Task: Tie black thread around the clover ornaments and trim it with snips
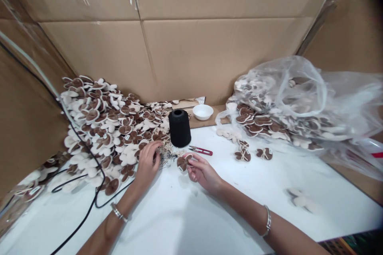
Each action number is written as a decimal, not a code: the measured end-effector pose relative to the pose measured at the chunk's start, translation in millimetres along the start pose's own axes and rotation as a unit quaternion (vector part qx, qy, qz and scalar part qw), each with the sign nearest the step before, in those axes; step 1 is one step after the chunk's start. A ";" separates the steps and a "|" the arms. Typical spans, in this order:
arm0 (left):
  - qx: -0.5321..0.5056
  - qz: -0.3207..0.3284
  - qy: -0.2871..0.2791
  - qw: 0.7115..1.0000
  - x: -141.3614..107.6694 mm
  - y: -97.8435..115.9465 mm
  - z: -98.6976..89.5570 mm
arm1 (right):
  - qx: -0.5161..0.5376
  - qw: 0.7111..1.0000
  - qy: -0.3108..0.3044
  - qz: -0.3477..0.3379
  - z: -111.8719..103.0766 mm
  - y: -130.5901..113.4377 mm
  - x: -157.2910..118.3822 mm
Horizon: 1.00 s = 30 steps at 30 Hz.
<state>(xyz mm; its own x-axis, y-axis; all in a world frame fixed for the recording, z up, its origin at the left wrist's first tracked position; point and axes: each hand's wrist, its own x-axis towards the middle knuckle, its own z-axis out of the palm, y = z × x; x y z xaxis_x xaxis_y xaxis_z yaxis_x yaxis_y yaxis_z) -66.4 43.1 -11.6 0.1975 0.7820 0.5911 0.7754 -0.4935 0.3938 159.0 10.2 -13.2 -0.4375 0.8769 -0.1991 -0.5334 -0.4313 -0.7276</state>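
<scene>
My right hand (204, 172) is closed, pinching a brown plush piece with a pale edge (182, 163) between thumb and fingers just above the white table. My left hand (149, 158) reaches to the edge of a heap of similar brown and cream lobed pieces (103, 127). Its fingers curve over small tan string bits (166, 151), with a gap between thumb and fingers. Behind the hands stands a black thread cone (179, 128). Red-handled thread snips (201, 150) lie beside it. Farther right, brown pieces with tan string bows (264, 153) lie on the table.
A white bowl (202, 112) stands behind the cone. At the right, a clear plastic bag (302, 87) holds many more pieces. A blurred cream piece (302, 200) is near the right front. A black cable (97, 191) crosses the left side; cardboard walls (191, 55) surround the table.
</scene>
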 end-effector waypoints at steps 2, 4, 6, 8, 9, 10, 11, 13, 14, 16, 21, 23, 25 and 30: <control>-0.004 -0.011 0.006 1.000 -2.7 -3.1 -3.3 | 0.007 1.000 0.012 0.004 0.2 -2.1 -0.4; -0.013 -0.024 0.018 0.999 -4.6 -4.5 -6.6 | 0.017 1.000 0.021 0.006 -1.2 -2.7 0.0; -0.037 -0.034 0.023 0.998 -6.6 -1.6 -9.3 | 0.017 1.000 0.021 0.003 -3.8 -1.8 1.1; -0.074 -0.041 0.010 0.996 -9.8 7.0 -10.8 | 0.002 1.000 0.005 -0.005 -6.2 0.0 2.3; -0.097 -0.044 -0.006 0.994 -11.8 13.1 -11.0 | -0.009 1.000 -0.007 -0.010 -6.8 0.7 2.6; -0.122 -0.049 -0.026 0.991 -14.1 20.0 -10.7 | -0.019 1.000 -0.017 -0.014 -6.9 1.1 2.5; -0.148 -0.055 -0.046 0.986 -16.3 27.0 -10.2 | -0.028 0.999 -0.024 -0.017 -6.3 1.1 2.1; -0.198 -0.077 -0.090 0.973 -20.4 40.0 -8.6 | -0.046 0.998 -0.030 -0.015 -3.7 0.1 0.4; -0.222 -0.092 -0.110 0.964 -21.9 45.3 -7.7 | -0.056 0.998 -0.030 -0.012 -2.2 -0.7 -0.8; -0.262 -0.122 -0.147 0.946 -23.7 52.6 -6.1 | -0.077 0.997 -0.029 -0.005 0.3 -1.8 -2.8; -0.336 -0.185 -0.195 0.903 -23.9 57.9 -4.4 | -0.104 0.994 -0.018 -0.017 -0.3 0.5 -3.7; -0.375 -0.213 -0.203 0.879 -23.3 58.6 -4.2 | -0.107 0.994 -0.016 -0.030 -1.9 2.8 -2.4; -0.411 -0.233 -0.212 0.856 -22.6 59.7 -4.1 | -0.114 0.993 -0.013 -0.041 -3.5 5.1 -0.7; -0.435 -0.253 -0.214 0.837 -22.8 62.8 -2.5 | -0.212 0.973 0.027 -0.091 -9.3 1.7 2.3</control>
<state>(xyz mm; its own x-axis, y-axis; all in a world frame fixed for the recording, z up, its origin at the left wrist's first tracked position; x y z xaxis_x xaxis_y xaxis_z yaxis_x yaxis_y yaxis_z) -23.7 -6.7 1.5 0.3162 0.9479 -0.0389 0.1306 -0.0029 0.9914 163.8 13.4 -20.9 -0.3182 0.9456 -0.0677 -0.2475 -0.1518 -0.9569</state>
